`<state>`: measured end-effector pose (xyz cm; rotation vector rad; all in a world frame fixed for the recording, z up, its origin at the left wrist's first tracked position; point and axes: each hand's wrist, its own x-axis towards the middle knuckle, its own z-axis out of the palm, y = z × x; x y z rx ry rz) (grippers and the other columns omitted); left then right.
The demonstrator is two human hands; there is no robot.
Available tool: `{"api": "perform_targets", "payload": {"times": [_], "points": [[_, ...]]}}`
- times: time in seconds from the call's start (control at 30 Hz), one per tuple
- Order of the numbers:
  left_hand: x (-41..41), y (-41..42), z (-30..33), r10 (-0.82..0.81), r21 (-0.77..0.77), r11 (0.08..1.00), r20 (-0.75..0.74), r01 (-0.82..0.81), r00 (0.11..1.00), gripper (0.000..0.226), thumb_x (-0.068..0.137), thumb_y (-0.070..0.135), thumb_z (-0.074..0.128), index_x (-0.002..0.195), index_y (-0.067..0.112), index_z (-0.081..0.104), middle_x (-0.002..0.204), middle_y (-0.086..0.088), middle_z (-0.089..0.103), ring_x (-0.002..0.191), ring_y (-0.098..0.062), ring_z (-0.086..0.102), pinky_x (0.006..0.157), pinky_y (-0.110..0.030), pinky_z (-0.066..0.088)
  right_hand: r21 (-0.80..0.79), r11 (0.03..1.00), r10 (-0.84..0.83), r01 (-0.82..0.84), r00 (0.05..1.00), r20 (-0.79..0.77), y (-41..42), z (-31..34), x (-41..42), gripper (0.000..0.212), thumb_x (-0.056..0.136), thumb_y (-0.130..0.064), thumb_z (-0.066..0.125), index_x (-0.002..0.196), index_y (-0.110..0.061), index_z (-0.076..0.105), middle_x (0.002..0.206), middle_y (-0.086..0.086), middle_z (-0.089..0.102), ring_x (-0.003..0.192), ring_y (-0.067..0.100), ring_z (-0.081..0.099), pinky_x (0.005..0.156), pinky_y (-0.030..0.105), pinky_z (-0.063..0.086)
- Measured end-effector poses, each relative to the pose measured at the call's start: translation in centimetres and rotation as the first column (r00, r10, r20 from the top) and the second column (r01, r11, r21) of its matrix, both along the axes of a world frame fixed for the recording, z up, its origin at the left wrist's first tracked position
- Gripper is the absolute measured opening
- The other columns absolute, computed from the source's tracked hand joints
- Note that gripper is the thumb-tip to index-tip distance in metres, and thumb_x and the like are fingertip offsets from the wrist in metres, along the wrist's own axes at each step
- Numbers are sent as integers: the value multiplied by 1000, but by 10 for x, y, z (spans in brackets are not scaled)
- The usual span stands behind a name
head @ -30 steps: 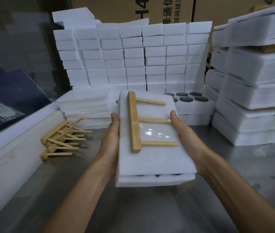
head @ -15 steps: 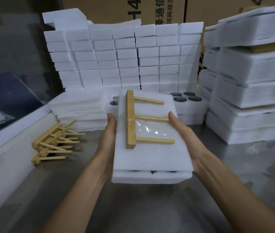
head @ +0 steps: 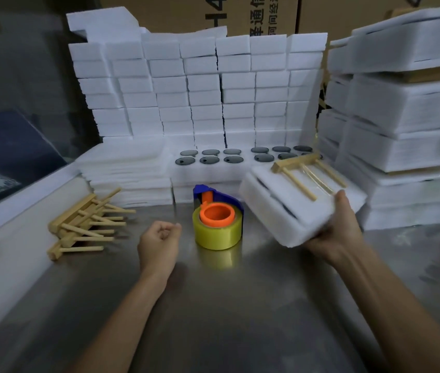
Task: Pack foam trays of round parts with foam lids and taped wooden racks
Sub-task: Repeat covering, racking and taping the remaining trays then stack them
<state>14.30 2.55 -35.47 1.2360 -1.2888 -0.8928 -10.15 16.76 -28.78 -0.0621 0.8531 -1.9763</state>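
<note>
While my right hand [head: 344, 227] grips the packed foam tray [head: 289, 208] from its near right corner, thumb on top and fingers underneath, the tray hangs tilted above the steel table [head: 240, 305], just right of the tape dispenser [head: 217, 219]. A foam lid [head: 272, 184] covers it, so I cannot see what sits inside; only dark slits show along the seam. On the lid lies a wooden rack [head: 306, 170], its three pegs pointing toward me, with clear tape [head: 314, 176] glinting across them. My left hand [head: 159, 242] is curled into a loose fist over the table, holding nothing, just left of the dispenser's yellow tape roll [head: 216, 232], apart from it. Behind the dispenser, two open foam trays [head: 205, 172] sit on stacks, and I count six dark round parts [head: 209, 160] in the left one's pockets; the right one is partly hidden by the lifted tray. Thin foam lid sheets [head: 130, 170] are piled to their left. Loose wooden racks [head: 84, 224] lie heaped at the table's left edge. Finished packs [head: 407, 109] are stacked high on the right, and foam blocks [head: 200, 84] form a wall at the back.
</note>
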Motion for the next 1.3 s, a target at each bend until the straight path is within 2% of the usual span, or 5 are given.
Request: {"api": "perform_targets", "payload": {"times": [0.3, 0.7, 0.87, 1.03, 1.3], "points": [[0, -5, -10, -4, -25, 1000, 75, 5, 997, 21, 86, 22, 69, 66, 18, 61, 61, 2, 64, 60, -14, 58, 55, -27, 41, 266, 920, -229, 287, 947, -227, -18, -16, -3, 59, 83, -46, 71, 128, -18, 46, 118, 3, 56, 96, 22, 61, 71, 33, 52], [2, -7, -11, -38, -10, 999, 53, 38, 998, 19, 87, 21, 68, 70, 15, 62, 65, -6, 65, 61, -19, 56, 59, -31, 44, 286, 913, -243, 292, 950, -195, -17, -22, -5, 44, 86, -31, 73, 113, -16, 42, 113, 8, 54, 99, 28, 62, 82, 40, 56], [5, -7, -12, -52, -12, 999, 46, 53, 998, 18, 87, 21, 67, 71, 13, 63, 67, -10, 65, 62, -20, 55, 62, -33, 44, 311, 895, -277, 318, 946, -171, -18, -21, -6, 54, 86, -27, 74, 129, -9, 46, 118, 10, 53, 104, 31, 61, 89, 46, 56], [7, -8, -12, -71, 5, 997, 41, 71, 997, 19, 88, 21, 66, 70, 14, 62, 59, -5, 59, 57, -20, 50, 59, -34, 41, 342, 874, -274, 346, 931, -241, -18, -26, -10, 50, 85, -25, 76, 120, -4, 46, 110, 12, 53, 82, 28, 62, 83, 45, 58], [7, -7, -12, -88, -1, 996, 60, 89, 994, 21, 88, 20, 67, 69, 13, 60, 56, -4, 56, 55, -22, 48, 62, -34, 41, 524, 821, 100, 227, 846, -524, -4, -33, -39, 57, 77, -57, 73, 86, -5, 52, 67, 15, 72, 55, 22, 70, 44, 25, 53]]}}
